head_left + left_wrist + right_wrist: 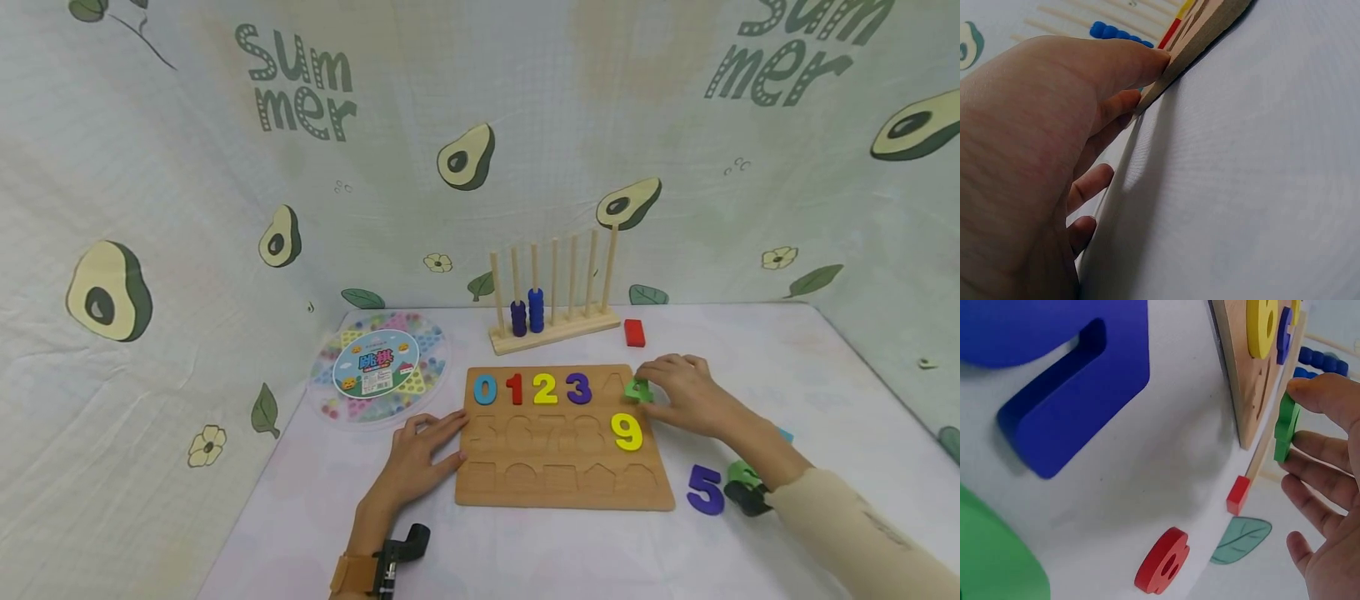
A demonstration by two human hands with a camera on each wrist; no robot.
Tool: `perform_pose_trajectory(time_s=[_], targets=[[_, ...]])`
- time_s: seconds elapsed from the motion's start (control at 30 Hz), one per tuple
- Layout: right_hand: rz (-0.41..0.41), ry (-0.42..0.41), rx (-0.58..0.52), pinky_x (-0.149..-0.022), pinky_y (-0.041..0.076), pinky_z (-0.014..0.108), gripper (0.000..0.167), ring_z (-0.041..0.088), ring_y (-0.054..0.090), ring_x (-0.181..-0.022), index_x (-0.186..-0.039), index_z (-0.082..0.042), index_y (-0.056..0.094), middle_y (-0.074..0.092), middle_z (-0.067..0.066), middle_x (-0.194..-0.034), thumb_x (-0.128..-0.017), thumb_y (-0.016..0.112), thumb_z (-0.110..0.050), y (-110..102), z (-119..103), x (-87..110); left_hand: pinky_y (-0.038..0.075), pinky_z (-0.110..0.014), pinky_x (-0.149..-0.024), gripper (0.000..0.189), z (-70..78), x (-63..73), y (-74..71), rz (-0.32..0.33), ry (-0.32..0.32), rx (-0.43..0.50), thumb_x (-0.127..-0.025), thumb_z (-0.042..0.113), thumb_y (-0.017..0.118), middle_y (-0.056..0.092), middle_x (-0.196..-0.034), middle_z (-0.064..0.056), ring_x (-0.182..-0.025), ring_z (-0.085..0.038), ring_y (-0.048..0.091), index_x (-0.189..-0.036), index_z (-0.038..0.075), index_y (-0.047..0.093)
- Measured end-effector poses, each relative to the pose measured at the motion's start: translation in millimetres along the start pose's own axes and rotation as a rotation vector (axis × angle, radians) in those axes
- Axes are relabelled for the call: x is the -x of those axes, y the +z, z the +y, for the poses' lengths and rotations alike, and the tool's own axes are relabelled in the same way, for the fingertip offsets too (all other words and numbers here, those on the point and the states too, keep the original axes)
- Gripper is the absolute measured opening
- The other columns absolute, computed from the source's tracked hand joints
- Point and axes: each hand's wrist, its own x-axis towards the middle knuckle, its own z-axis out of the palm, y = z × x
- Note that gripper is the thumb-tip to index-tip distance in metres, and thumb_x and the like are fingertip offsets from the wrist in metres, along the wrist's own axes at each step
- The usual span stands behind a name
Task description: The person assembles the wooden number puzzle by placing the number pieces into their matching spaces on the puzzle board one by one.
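My right hand [690,392] pinches a green number 4 [639,391] between thumb and fingers, at the upper right corner of the wooden number board [555,454]. In the right wrist view the thumb lies on one side of the green number 4 [1286,425] and fingertips on the other. The board's top row holds a blue 0 [485,389], red 1 [514,388], yellow 2 [545,388] and purple 3 [578,388]; a yellow 9 [626,432] lies lower right. My left hand [420,458] rests its fingertips and thumb against the board's left edge.
Right of the board lie a purple 5 [706,489] and a green piece [742,473], partly hidden by the right wrist camera. A red number [1163,562] lies farther off. Behind stand a pegged counting rack [555,331] and red block [634,333]; a round game box [375,367] lies left.
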Motion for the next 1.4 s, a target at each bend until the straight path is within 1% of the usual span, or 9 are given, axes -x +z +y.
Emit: perform_pose_trajectory(time_s=[0.23, 0.4, 0.6, 0.7, 0.83, 1.07, 1.23, 1.3, 1.4], targets=[[-0.01, -0.002, -0.011, -0.101, 0.022, 0.069, 0.043, 0.043, 0.047, -0.122, -0.115, -0.006, 0.071, 0.068, 0.015, -0.12, -0.081, 0.084, -0.03, 6.9, -5.5, -9.2, 0.03, -0.049, -0.094, 0.057, -1.1, 0.4, 1.2, 0.015, 0.008, 0.002, -0.095, 0.048, 0.063, 0.045, -0.152, 0.017, -0.125, -0.02, 0.039, -0.148, 0.031, 0.052], [-0.029, -0.006, -0.005, -0.101, 0.021, 0.071, 0.045, 0.044, 0.047, -0.123, -0.115, -0.006, 0.071, 0.067, 0.016, -0.122, -0.082, 0.084, -0.034, 11.5, -6.4, -13.1, 0.031, -0.048, -0.091, 0.056, -0.6, 0.3, 3.2, 0.027, 0.021, -0.005, -0.095, 0.049, 0.062, 0.046, -0.151, 0.016, -0.124, -0.021, 0.039, -0.147, 0.03, 0.053], [-0.053, -0.024, 0.004, -0.1, 0.023, 0.07, 0.045, 0.044, 0.047, -0.123, -0.119, -0.004, 0.07, 0.066, 0.017, -0.125, -0.083, 0.083, -0.028, 14.6, -7.1, -18.0, 0.029, -0.049, -0.095, 0.056, 1.6, -1.1, 0.8, 0.006, 0.009, 0.012, -0.095, 0.048, 0.062, 0.044, -0.152, 0.018, -0.126, -0.021, 0.038, -0.148, 0.03, 0.052], [-0.078, -0.021, 0.009, -0.1, 0.024, 0.07, 0.043, 0.044, 0.047, -0.123, -0.121, -0.004, 0.069, 0.065, 0.017, -0.126, -0.085, 0.081, -0.024, 16.6, -6.5, -21.5, 0.029, -0.049, -0.095, 0.057, 2.9, -2.6, -1.0, -0.002, 0.012, 0.015, -0.095, 0.047, 0.062, 0.043, -0.153, 0.018, -0.126, -0.021, 0.037, -0.148, 0.03, 0.052], [-0.108, 0.0, -0.023, -0.098, 0.023, 0.07, 0.042, 0.044, 0.045, -0.123, -0.123, -0.004, 0.069, 0.064, 0.017, -0.128, -0.087, 0.079, -0.022, 17.3, -4.3, -24.8, 0.03, -0.048, -0.094, 0.057, 3.5, -4.3, -0.9, -0.001, 0.015, 0.002, -0.095, 0.047, 0.062, 0.044, -0.153, 0.018, -0.125, -0.021, 0.038, -0.148, 0.03, 0.052], [-0.108, 0.047, -0.111, -0.095, 0.019, 0.069, 0.038, 0.046, 0.042, -0.126, -0.119, -0.011, 0.074, 0.065, 0.015, -0.129, -0.084, 0.082, -0.023, 15.8, 3.8, -25.6, 0.03, -0.047, -0.094, 0.057, 5.0, -6.7, 0.6, -0.016, 0.015, 0.01, -0.095, 0.047, 0.062, 0.043, -0.153, 0.019, -0.127, -0.02, 0.037, -0.148, 0.03, 0.051], [-0.131, 0.035, -0.097, -0.096, 0.019, 0.071, 0.039, 0.047, 0.038, -0.13, -0.122, -0.011, 0.073, 0.063, 0.016, -0.133, -0.088, 0.078, -0.029, 16.3, 3.2, -28.2, 0.03, -0.049, -0.095, 0.057, 4.2, -4.7, -1.4, -0.004, 0.008, -0.002, -0.095, 0.048, 0.062, 0.044, -0.152, 0.018, -0.127, -0.021, 0.038, -0.148, 0.03, 0.052], [-0.128, 0.034, -0.09, -0.097, 0.019, 0.072, 0.042, 0.047, 0.038, -0.131, -0.124, -0.009, 0.071, 0.062, 0.016, -0.133, -0.089, 0.076, -0.03, 15.5, 1.3, -27.1, 0.03, -0.05, -0.095, 0.056, 2.7, -3.5, -1.5, 0.0, 0.002, -0.006, -0.095, 0.048, 0.062, 0.044, -0.152, 0.018, -0.127, -0.022, 0.038, -0.147, 0.031, 0.052], [-0.098, 0.033, -0.09, -0.098, 0.021, 0.071, 0.043, 0.046, 0.039, -0.13, -0.125, -0.006, 0.069, 0.063, 0.017, -0.131, -0.09, 0.075, -0.029, 13.0, -1.1, -20.7, 0.029, -0.049, -0.096, 0.058, 0.0, -2.5, -1.2, -0.012, -0.013, -0.002, -0.095, 0.05, 0.062, 0.042, -0.153, 0.019, -0.128, -0.022, 0.037, -0.149, 0.033, 0.05]])
